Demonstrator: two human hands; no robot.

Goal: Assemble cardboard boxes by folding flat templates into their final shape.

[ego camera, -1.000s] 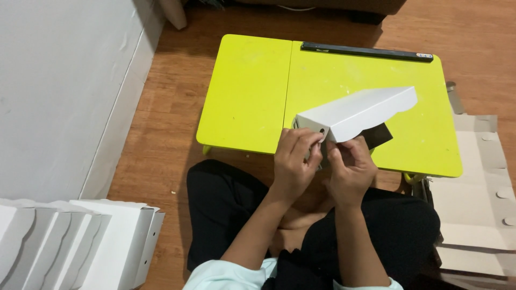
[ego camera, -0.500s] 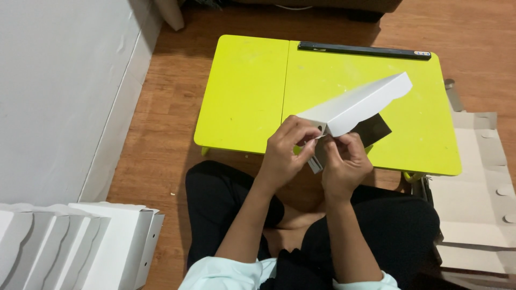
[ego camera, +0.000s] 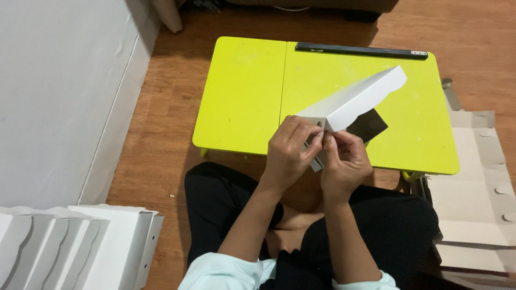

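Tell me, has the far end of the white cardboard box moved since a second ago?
Yes. The far end of the white cardboard box has swung up and away, closer to the black strip along the far edge of the yellow table.

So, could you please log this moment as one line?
left hand: grips box end | right hand: pinches box end | white box: raised over yellow table

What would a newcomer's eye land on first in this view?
The bright lime-green folding table on the wood floor, mid-frame. Over its near edge, the left hand and right hand pinch one end of a long white cardboard box piece that slants up toward the far right. White folded boxes stand stacked at lower left; flat cardboard sheets lie at right.
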